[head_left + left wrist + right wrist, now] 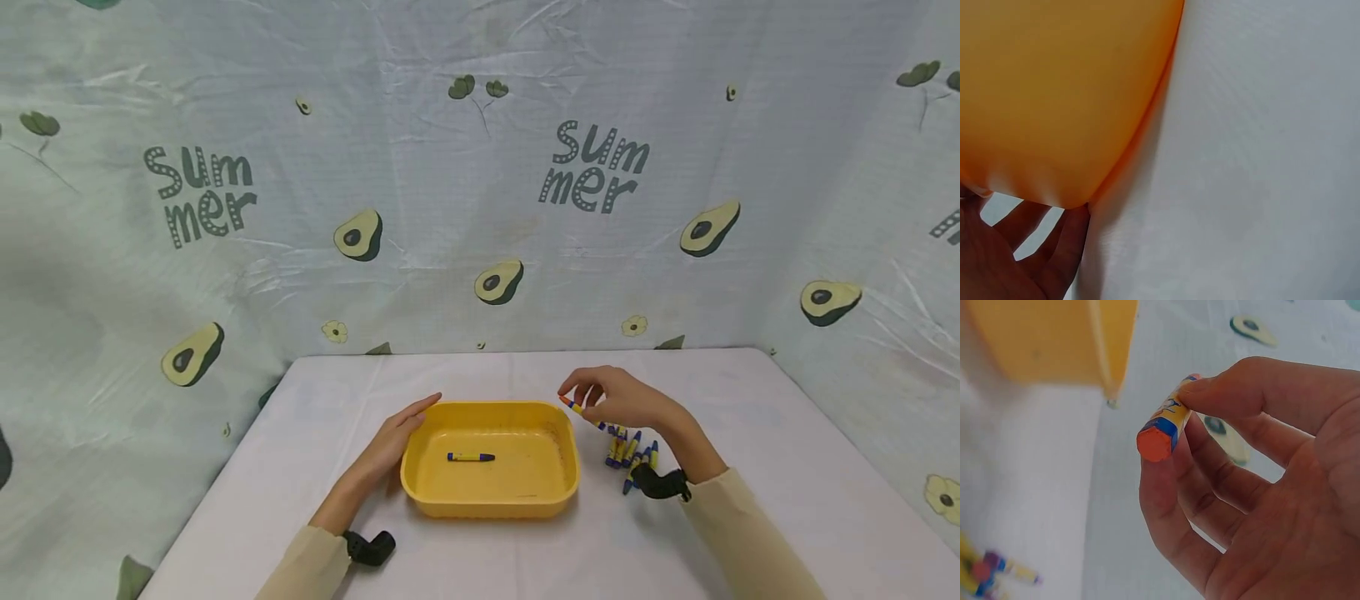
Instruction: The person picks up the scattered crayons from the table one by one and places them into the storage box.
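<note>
In the head view, a yellow plastic tray (491, 508) stands on the table with one yellow-and-blue crayon (471, 457) lying inside it. My left hand (390, 446) rests against the tray's left side, fingers extended along its outer wall; the left wrist view shows fingertips touching the orange-looking wall (1066, 112). Beyond the tray's right rim, my right hand (618, 397) is raised and pinches an orange crayon (1169, 419) with a yellow and blue wrapper between thumb and fingers. Below that hand lies a loose pile of several crayons (617, 448), partly hidden by the wrist camera.
A white cloth covers the table (480, 558). Behind and at both sides hangs a pale curtain (420, 167) printed with avocados and lettering. Black cameras are strapped to the left wrist (371, 548) and right wrist (660, 482).
</note>
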A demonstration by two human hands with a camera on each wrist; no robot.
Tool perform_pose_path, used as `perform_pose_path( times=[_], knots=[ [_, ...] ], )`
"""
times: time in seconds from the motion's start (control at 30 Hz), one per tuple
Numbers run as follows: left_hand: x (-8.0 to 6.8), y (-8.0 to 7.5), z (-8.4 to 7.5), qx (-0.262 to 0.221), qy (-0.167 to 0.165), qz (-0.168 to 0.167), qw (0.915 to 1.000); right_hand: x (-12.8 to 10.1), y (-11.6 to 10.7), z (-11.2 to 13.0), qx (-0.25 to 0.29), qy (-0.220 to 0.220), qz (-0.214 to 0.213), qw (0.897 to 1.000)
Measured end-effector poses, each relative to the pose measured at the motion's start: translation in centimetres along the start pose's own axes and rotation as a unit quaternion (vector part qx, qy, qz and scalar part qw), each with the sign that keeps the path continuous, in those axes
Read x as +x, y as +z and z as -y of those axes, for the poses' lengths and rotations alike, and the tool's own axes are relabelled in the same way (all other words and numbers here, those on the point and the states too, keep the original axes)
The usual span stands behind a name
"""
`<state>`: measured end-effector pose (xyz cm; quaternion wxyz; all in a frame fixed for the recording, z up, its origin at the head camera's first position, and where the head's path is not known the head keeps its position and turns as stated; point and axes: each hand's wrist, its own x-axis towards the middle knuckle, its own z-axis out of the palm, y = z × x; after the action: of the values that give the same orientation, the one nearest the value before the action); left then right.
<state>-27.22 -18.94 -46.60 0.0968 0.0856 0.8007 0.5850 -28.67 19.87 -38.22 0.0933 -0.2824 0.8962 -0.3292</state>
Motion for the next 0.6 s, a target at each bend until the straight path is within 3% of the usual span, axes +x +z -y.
perform_pose_path(
  times=[0.33,0.6],
  knots=[
    [0.4,0.3,0.0,0.003,0.006,-0.013,0.9999,6.2,1.7,5.1,-0.026,-0.045,0.100,0.994],
    [0.5,0.5,0.0,0.006,0.004,-0.012,0.9999,9.3,4.2,6.3,-0.019,-0.042,0.153,0.987]
  ],
)
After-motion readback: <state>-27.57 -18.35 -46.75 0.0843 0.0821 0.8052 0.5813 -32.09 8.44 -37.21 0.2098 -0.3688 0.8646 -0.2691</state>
